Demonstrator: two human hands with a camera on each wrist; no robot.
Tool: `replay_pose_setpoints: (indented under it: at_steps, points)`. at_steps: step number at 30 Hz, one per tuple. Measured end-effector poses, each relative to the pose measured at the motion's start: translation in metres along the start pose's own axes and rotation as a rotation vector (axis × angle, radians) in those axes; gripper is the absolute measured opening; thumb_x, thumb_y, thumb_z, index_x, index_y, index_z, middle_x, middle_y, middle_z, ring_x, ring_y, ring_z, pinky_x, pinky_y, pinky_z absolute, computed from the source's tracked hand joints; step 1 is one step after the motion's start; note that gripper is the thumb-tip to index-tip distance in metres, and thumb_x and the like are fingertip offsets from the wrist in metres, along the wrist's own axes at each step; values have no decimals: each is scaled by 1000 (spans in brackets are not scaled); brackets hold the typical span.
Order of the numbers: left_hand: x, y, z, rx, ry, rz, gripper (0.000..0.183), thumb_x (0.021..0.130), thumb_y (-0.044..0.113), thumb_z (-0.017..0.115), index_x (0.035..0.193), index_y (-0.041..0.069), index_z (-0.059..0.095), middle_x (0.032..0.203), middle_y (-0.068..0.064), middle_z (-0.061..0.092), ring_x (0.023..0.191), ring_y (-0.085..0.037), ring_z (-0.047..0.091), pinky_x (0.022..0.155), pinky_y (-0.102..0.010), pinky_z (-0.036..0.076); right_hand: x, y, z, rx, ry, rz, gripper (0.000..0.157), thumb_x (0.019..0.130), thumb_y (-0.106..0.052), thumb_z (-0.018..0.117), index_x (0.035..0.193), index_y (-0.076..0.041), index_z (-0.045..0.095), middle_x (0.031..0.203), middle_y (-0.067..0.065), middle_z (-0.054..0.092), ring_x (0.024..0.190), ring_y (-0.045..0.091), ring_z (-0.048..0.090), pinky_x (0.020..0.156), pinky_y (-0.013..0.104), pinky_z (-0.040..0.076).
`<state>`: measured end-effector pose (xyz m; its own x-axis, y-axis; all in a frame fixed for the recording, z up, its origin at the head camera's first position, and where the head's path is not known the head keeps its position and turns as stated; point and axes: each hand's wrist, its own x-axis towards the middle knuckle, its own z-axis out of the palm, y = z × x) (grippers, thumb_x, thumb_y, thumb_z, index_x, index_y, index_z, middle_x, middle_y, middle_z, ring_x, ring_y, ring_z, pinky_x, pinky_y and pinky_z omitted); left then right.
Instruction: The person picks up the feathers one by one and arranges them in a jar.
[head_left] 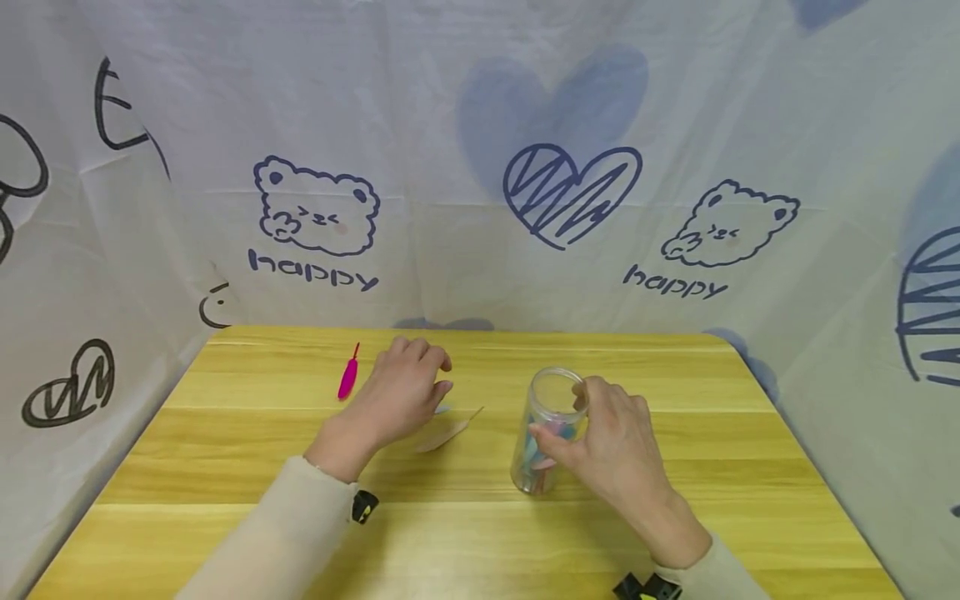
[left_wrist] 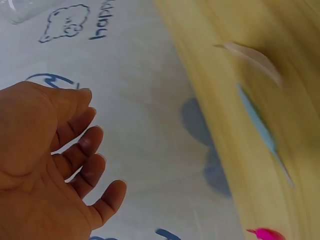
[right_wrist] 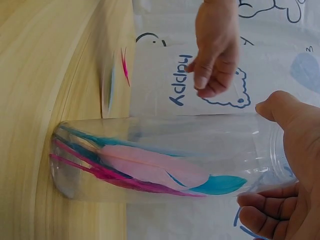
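A tall clear plastic jar (head_left: 520, 471) stands upright on the table, its top uncovered. Inside are several feathers, among them a pink feather (right_wrist: 150, 162), a teal feather (right_wrist: 222, 184) and magenta ones. My right hand (head_left: 618, 442) holds the jar near its rim, thumb on one side and fingers on the other. My left hand (head_left: 405, 387) hovers over the table with loosely bent fingers and an empty palm. Near it lie a pale pink feather (left_wrist: 255, 59), a light blue feather (left_wrist: 257, 117) mostly hidden in the head view, and a magenta feather (head_left: 348, 379).
The wood-grain table (head_left: 450, 533) ends at a back edge against a white cloth (head_left: 450, 150) printed with bears and hearts. Cloth also hangs along both sides. Black wrist devices sit at both cuffs.
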<state>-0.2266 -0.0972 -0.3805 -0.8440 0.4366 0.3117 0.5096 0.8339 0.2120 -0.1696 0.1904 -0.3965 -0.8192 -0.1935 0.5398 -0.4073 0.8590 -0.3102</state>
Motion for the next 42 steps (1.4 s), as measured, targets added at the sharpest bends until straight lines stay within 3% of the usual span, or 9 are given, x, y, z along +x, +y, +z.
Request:
replay_pose_setpoints:
  at_steps: [12,24,34,42]
  points:
    - [-14,-36,17,112,19,71,17,96,20,79,107,11,70,102,-6,65,100,-29,53,85,-44,46,-1,1,-1,0,-2,-4,59,75,-50,92,97,-6,59,88,7,68,70,16,52,75,42,42]
    - [-25,-67,40,167,-145,44,15,97,18,77,108,10,70,103,-6,65,100,-31,53,92,-45,48,0,1,-2,3,-13,8,59,75,-49,91,99,-5,59,88,7,67,70,16,52,75,41,41]
    - [-27,-74,56,186,-226,1,15,99,20,74,110,11,70,101,-5,64,96,-28,50,91,-47,47,-1,0,-3,4,-19,18,58,75,-47,91,98,-5,59,88,6,67,70,16,52,75,41,40]
    - [-29,-73,62,204,-242,0,12,99,19,74,108,13,70,100,-3,63,94,-26,48,82,-42,40,0,0,-3,-4,-17,9,60,76,-49,91,101,-4,59,90,8,68,70,17,52,75,40,40]
